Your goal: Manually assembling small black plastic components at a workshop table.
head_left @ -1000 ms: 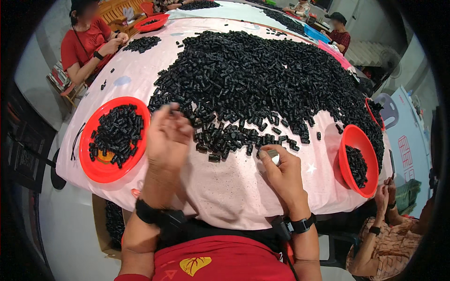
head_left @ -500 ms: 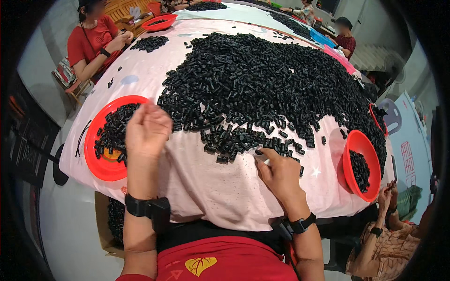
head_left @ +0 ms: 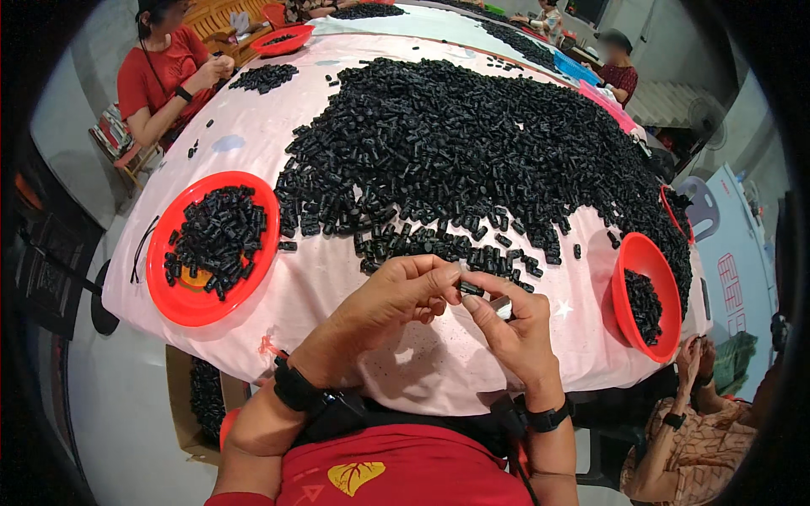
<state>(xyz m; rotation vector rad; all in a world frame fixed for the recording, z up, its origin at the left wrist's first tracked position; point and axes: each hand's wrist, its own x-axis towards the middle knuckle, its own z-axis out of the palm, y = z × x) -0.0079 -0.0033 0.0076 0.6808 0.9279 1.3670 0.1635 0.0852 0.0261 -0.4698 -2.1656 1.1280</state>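
Observation:
My left hand (head_left: 401, 295) and my right hand (head_left: 519, 329) meet in front of the heap. Between the thumb and forefinger of my right hand is a small black cylindrical piece (head_left: 471, 288). The closed fingertips of my left hand pinch at its upper left end, where a small whitish bit shows. A white, shiny object (head_left: 501, 308) sits against my right fingers; its kind is unclear. Just beyond lie loose pieces at the edge of a large heap of black cylindrical pieces (head_left: 456, 143). A red plate (head_left: 173, 308) left of my hands bears more such pieces.
A red bowl (head_left: 629, 308) with black pieces stands on the right of the pink-clothed table (head_left: 321, 287). Below the table at left is a cardboard box (head_left: 179, 388) of pieces. One person (head_left: 169, 84) sits far left, another (head_left: 683, 430) near right, others at the far end.
My left hand has moved right and nearer, from beside the red plate to my right hand, and its fingers have closed. The black piece now shows between my two hands.

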